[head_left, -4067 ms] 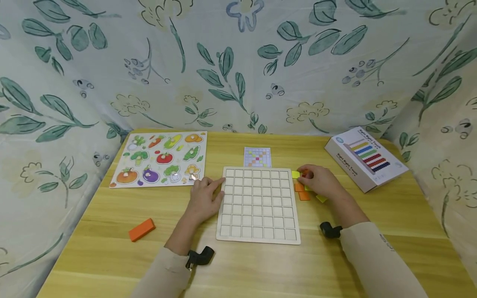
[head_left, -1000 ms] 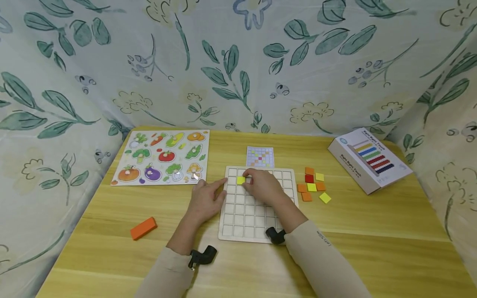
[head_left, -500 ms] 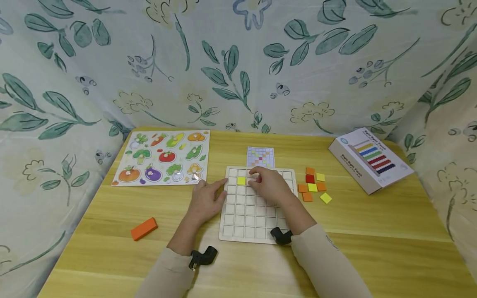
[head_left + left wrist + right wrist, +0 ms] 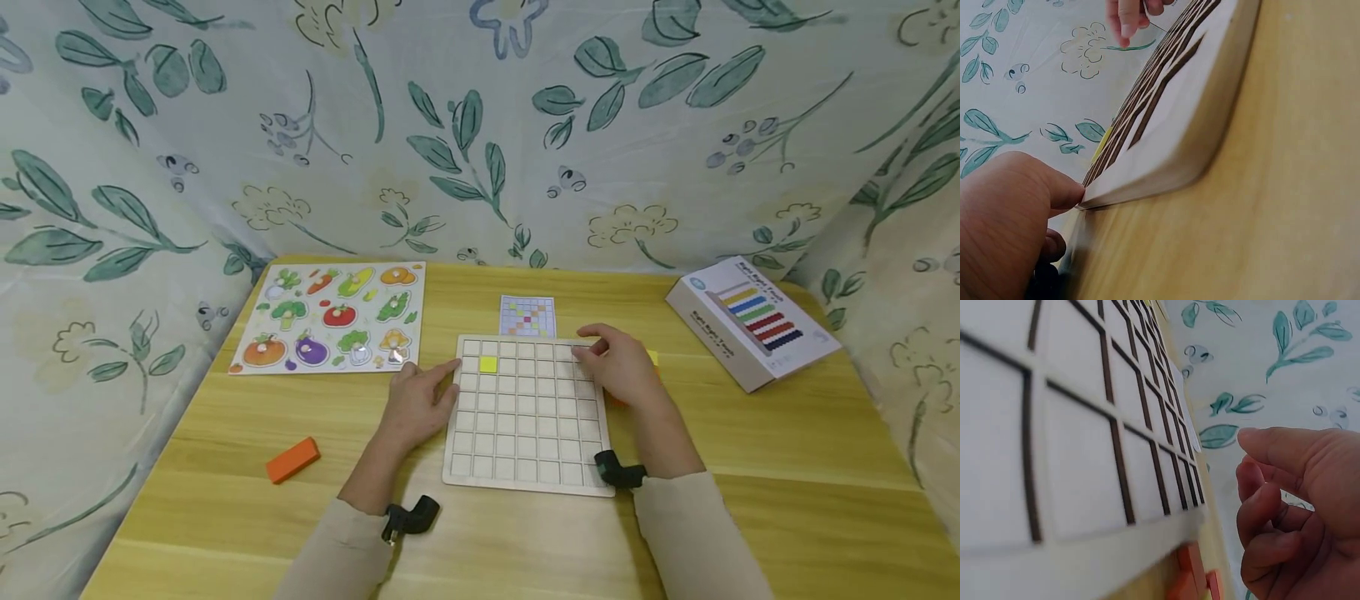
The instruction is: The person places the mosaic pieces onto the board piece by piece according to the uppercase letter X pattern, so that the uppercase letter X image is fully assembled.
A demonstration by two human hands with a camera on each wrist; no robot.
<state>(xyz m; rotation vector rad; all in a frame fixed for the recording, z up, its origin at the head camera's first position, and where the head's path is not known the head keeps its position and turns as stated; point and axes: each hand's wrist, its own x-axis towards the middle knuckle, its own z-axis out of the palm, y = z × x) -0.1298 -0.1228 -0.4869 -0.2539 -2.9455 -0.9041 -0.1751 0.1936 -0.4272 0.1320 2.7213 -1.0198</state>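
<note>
A pale wooden grid board (image 4: 527, 429) lies in the middle of the table. One yellow square tile (image 4: 488, 364) sits in a cell near its upper left corner. My left hand (image 4: 415, 408) touches the board's left edge with extended fingers; the left wrist view shows a fingertip against that edge. Over the upper right edge hovers my right hand (image 4: 621, 367), fingers loosely bent and nothing between them in the right wrist view. It mostly hides the loose tiles beside the board; an orange tile (image 4: 1191, 565) shows below it in the right wrist view.
A printed pattern card (image 4: 527, 315) lies behind the board. To the left are a vegetable puzzle board (image 4: 300, 312) and an orange block (image 4: 293, 460). A white box (image 4: 750, 321) stands at the back right. A floral cloth (image 4: 480, 142) hangs behind the table.
A yellow tile has been laid in the grid. My right hand has let go of it and moved right, back towards the loose tiles. The left hand has stayed at the board's edge.
</note>
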